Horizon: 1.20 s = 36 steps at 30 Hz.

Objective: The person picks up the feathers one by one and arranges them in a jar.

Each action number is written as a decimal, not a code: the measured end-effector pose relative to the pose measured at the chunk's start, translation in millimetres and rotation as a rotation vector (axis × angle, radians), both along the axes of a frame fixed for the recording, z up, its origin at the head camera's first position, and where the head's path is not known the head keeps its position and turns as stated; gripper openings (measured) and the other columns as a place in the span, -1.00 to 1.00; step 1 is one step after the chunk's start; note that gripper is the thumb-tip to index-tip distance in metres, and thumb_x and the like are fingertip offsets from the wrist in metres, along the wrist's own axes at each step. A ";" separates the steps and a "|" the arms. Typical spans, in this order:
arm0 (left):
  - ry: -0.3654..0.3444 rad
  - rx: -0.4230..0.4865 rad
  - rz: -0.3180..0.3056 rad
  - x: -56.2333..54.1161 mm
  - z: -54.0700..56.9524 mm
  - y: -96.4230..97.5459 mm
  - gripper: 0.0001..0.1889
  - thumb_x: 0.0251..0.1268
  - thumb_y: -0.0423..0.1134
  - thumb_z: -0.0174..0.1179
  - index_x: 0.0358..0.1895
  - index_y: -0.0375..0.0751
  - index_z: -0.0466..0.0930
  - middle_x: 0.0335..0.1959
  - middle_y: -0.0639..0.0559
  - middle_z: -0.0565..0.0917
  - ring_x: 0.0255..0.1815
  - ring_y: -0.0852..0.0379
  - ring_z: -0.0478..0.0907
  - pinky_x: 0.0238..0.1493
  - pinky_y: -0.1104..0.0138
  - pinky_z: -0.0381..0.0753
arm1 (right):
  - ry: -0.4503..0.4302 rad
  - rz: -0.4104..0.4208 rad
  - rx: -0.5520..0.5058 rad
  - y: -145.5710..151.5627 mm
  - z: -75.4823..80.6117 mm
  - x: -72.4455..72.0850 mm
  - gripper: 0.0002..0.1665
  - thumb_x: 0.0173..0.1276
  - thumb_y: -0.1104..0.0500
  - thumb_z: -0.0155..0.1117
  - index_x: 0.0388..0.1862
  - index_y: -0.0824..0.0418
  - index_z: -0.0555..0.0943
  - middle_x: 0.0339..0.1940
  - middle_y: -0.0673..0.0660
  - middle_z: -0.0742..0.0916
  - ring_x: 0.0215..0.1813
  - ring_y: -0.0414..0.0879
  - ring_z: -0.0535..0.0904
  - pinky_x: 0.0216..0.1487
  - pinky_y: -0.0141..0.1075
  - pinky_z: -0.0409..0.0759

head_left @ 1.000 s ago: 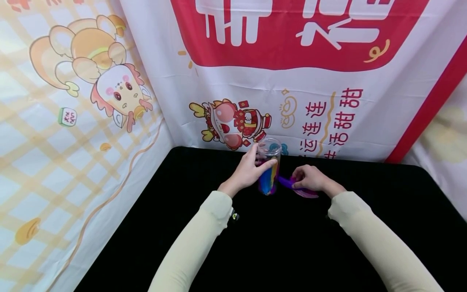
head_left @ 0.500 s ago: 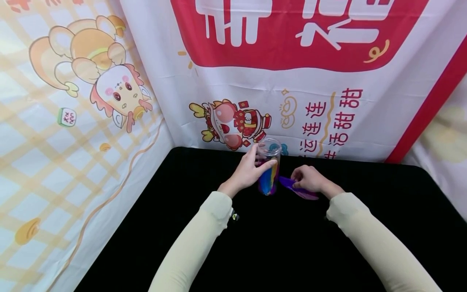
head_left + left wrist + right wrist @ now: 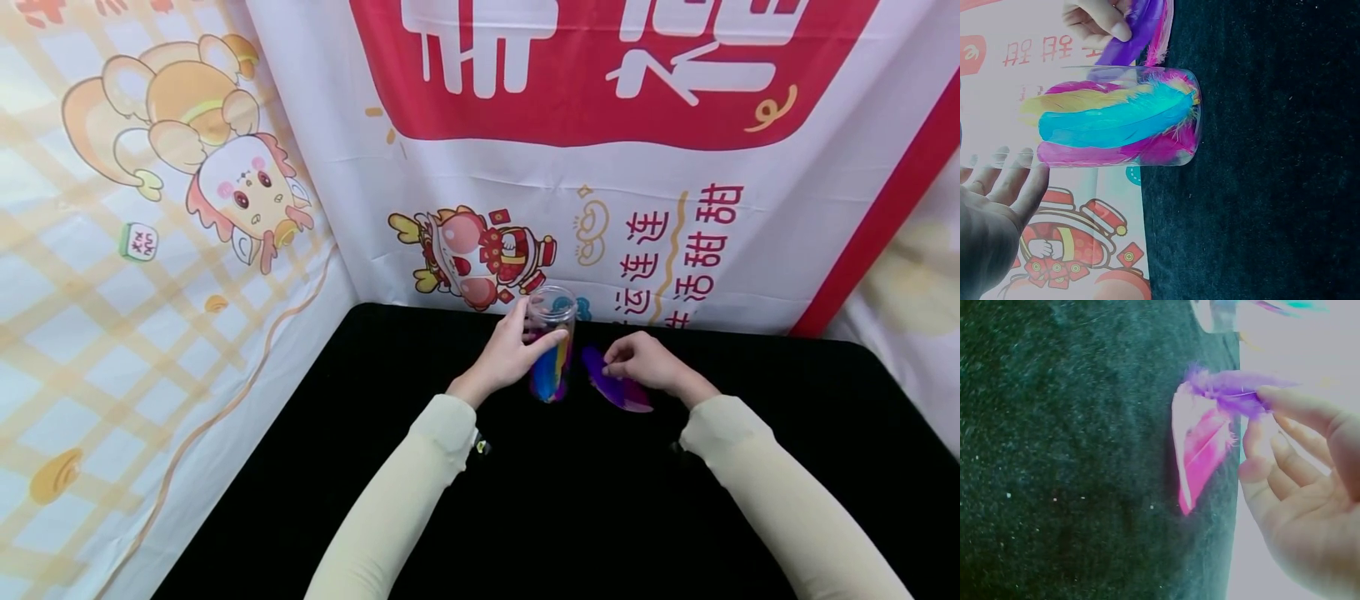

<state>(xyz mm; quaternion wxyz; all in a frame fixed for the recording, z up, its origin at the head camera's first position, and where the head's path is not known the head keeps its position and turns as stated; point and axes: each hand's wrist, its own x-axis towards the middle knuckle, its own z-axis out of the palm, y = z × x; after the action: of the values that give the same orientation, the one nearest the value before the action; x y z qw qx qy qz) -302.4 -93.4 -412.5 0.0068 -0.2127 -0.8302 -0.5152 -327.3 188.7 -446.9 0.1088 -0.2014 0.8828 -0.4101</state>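
Note:
My left hand (image 3: 504, 354) grips a clear cylindrical jar (image 3: 553, 307) standing upright on the black table, thumb on the near side and fingers behind. Inside lean a turquoise feather (image 3: 1110, 124), a yellow feather (image 3: 1088, 100) and magenta feathers (image 3: 1082, 154). To the right of the jar, my right hand (image 3: 647, 363) pinches a purple feather (image 3: 1238, 394) between thumb and fingertips. Beneath its fluffy end, pink feathers (image 3: 1207, 447) lie on the table in the right wrist view. The jar's top has no lid on it.
The black tabletop (image 3: 570, 500) ends at the back against a white and red printed cloth (image 3: 600, 167). A second cloth with cartoon prints (image 3: 172, 275) hangs along the left. The jar stands near the back edge.
My right hand has lifted slightly, turning the purple feather so that its end is raised and farther from the jar. My left hand keeps the jar in the same place.

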 end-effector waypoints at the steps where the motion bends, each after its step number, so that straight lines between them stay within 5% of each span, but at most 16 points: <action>1: -0.001 -0.001 0.001 0.1 0.2 0.1 -0.18 0.41 0.26 0.22 0.57 -0.02 0.14 0.37 -0.05 0.48 0.26 0.02 0.59 0.24 0.14 0.63 | -0.007 -0.003 -0.019 0.4 1.4 1.0 -0.84 0.28 0.29 0.48 -0.23 0.37 0.72 -0.45 0.13 0.75 -0.44 -0.14 0.58 -0.44 -0.33 0.56; 14: -0.007 0.002 -0.004 0.4 1.1 0.3 -0.20 0.43 0.22 0.22 0.56 -0.04 0.14 0.35 -0.05 0.49 0.27 0.00 0.58 0.24 0.14 0.62 | -0.082 -0.091 -0.118 10.4 21.0 3.4 -0.76 0.41 0.21 0.41 -0.15 0.42 0.68 -0.25 0.29 0.79 -0.35 0.04 0.66 -0.36 -0.24 0.66; 21: -0.003 -0.001 0.001 -0.5 0.4 0.6 -0.22 0.42 0.23 0.22 0.54 0.01 0.15 0.29 -0.03 0.52 0.25 0.02 0.59 0.22 0.18 0.63 | -0.062 -0.127 -0.142 11.4 36.6 10.9 -0.73 0.42 0.20 0.41 -0.09 0.42 0.68 -0.26 0.23 0.80 -0.40 -0.14 0.64 -0.35 -0.29 0.66; 36: -0.006 0.004 -0.003 -1.9 1.0 1.2 -0.23 0.42 0.22 0.24 0.53 0.00 0.16 0.32 -0.04 0.51 0.24 0.01 0.60 0.21 0.19 0.63 | 0.023 -0.167 -0.203 11.2 58.2 15.1 -0.72 0.42 0.17 0.42 -0.14 0.41 0.66 -0.29 0.18 0.79 -0.29 -0.02 0.69 -0.30 -0.30 0.69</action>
<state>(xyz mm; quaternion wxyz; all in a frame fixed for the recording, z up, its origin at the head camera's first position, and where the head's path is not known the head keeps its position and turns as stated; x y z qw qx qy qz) -304.3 -92.2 -411.5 0.0039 -0.2126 -0.8288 -0.5176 -312.2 199.9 -388.7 0.0434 -0.1417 0.8518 -0.5025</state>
